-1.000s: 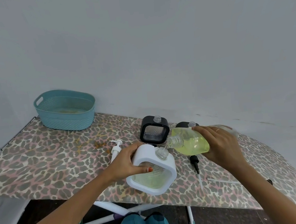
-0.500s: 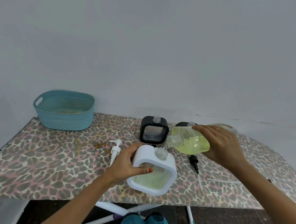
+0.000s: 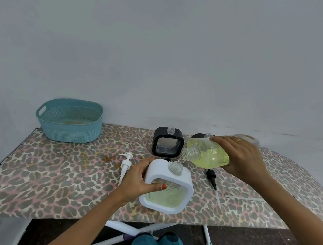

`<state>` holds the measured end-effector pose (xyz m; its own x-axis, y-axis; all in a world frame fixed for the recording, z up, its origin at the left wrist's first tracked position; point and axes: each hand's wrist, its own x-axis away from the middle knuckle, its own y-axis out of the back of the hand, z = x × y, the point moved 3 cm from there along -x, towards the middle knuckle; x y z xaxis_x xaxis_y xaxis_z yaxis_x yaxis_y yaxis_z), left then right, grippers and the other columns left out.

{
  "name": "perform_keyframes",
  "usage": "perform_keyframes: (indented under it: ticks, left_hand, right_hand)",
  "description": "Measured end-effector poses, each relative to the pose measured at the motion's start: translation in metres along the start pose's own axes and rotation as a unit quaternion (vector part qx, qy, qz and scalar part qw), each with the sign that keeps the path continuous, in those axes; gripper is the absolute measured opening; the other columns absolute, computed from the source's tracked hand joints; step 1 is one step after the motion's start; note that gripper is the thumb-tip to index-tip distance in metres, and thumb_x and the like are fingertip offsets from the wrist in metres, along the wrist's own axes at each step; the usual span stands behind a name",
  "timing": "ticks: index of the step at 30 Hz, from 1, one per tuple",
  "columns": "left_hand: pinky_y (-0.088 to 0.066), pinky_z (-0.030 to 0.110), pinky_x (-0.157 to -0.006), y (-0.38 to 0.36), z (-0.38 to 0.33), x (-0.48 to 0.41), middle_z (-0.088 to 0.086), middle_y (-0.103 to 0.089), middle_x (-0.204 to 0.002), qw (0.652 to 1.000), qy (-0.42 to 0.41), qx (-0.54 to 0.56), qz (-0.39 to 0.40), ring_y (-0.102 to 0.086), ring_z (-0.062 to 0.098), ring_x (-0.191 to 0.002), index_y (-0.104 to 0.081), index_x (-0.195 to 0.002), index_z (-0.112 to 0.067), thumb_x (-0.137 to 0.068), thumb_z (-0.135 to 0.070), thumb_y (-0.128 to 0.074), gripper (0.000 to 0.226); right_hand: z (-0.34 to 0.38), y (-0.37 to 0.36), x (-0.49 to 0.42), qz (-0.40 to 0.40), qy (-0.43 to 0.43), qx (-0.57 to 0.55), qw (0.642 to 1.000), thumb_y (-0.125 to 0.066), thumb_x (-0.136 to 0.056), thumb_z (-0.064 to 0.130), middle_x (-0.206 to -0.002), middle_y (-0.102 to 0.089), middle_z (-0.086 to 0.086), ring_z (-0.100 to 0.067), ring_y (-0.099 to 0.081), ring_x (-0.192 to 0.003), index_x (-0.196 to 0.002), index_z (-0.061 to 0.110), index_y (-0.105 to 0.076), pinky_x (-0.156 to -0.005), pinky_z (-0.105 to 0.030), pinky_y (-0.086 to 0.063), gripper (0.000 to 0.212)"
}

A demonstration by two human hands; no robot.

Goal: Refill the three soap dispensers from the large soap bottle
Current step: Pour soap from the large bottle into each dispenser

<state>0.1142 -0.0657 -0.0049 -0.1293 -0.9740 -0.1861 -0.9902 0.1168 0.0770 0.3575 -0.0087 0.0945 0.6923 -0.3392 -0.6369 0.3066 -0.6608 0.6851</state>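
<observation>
Little has changed vs. 0.5 s ago: pour goes on, same poses. Right hand [image 3: 240,154] stays wrapped round the large soap bottle [image 3: 209,153], tipped w/ its open neck just above the mouth of the white dispenser [image 3: 168,185]; a thin stream joins them. Left hand [image 3: 140,181] still grips the white dispenser's left side, thumb on front. Yellow-green soap shows in its lower part. Black dispenser [image 3: 167,141] stands uncapped behind; a 2nd black one is mostly hidden by the bottle. White pump [image 3: 125,164] and black pump [image 3: 211,176] lie on the leopard-print board [image 3: 53,172], unmoved.
</observation>
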Motion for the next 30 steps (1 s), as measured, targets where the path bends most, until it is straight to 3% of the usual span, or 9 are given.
perform_keyframes:
  ticks: [18, 24, 30]
  left_hand:
    - [-0.052, 0.019, -0.079, -0.0045, -0.0021, 0.0004, 0.002, -0.063, -0.101, 1.0, -0.001, 0.025, 0.013, -0.063, 0.007, -0.091, -0.055, -0.105, -0.027, -0.043, -0.061, -0.08, 0.075]
    - [-0.051, 0.016, -0.075, -0.0052, -0.0033, 0.0012, 0.0, -0.063, -0.097, 0.999, -0.002, 0.031, 0.012, -0.063, 0.003, -0.088, -0.054, -0.105, -0.025, -0.042, -0.061, -0.08, 0.077]
    - [-0.05, 0.013, -0.073, -0.0065, -0.0054, 0.0016, -0.003, -0.063, -0.095, 0.999, -0.004, 0.035, 0.009, -0.063, 0.001, -0.087, -0.055, -0.104, -0.025, -0.041, -0.061, -0.08, 0.077]
  right_hand:
    - [-0.0018, 0.0036, 0.0003, -0.001, 0.003, -0.003, 1.0, -0.09, -0.051, 0.022, -0.093, -0.073, -0.006, -0.026, -0.07, -0.074, -0.107, 0.014, -0.053, -0.061, -0.031, -0.054, 0.068]
    - [-0.0014, 0.0056, -0.0009, -0.002, 0.005, -0.001, 1.0, -0.089, -0.052, 0.023, -0.092, -0.073, -0.006, -0.026, -0.07, -0.073, -0.104, 0.011, -0.06, -0.061, -0.03, -0.054, 0.06]
    - [-0.0005, 0.0074, -0.0013, -0.008, 0.007, -0.004, 1.0, -0.089, -0.054, 0.025, -0.092, -0.073, -0.005, -0.025, -0.07, -0.075, -0.106, 0.013, -0.055, -0.061, -0.03, -0.054, 0.063]
